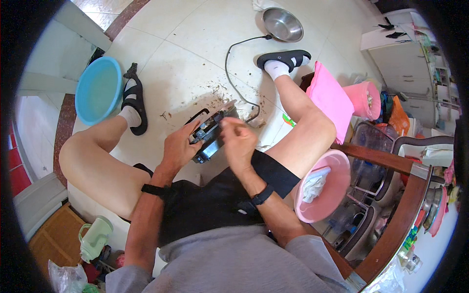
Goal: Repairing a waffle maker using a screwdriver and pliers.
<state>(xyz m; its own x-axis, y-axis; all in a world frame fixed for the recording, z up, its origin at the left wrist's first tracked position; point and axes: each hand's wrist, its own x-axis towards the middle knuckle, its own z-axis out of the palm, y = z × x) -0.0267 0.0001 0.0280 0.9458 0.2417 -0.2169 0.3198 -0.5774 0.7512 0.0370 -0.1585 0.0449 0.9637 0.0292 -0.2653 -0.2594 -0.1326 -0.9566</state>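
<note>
Between my knees is a black boxy appliance (211,141) with exposed dark parts on its upper side; I cannot make out its kind. My left hand (179,145) grips its left side, the thumb reaching over the edge. Close against its right side, my right hand (238,141) is curled with the fingers drawn together and slightly blurred. Whatever those fingers hold, if anything, is hidden. A dark power cord (226,66) curves from beside the appliance across the floor to a plug (267,37). Brown debris (205,101) lies scattered on the tiles beyond it.
A steel bowl (283,24) stands far ahead. On the left is a blue basin (99,91) with liquid. A pink basin (345,171) holding white cloth sits by my right thigh, near a wooden frame (415,205). Behind lies a pale green jug (97,237).
</note>
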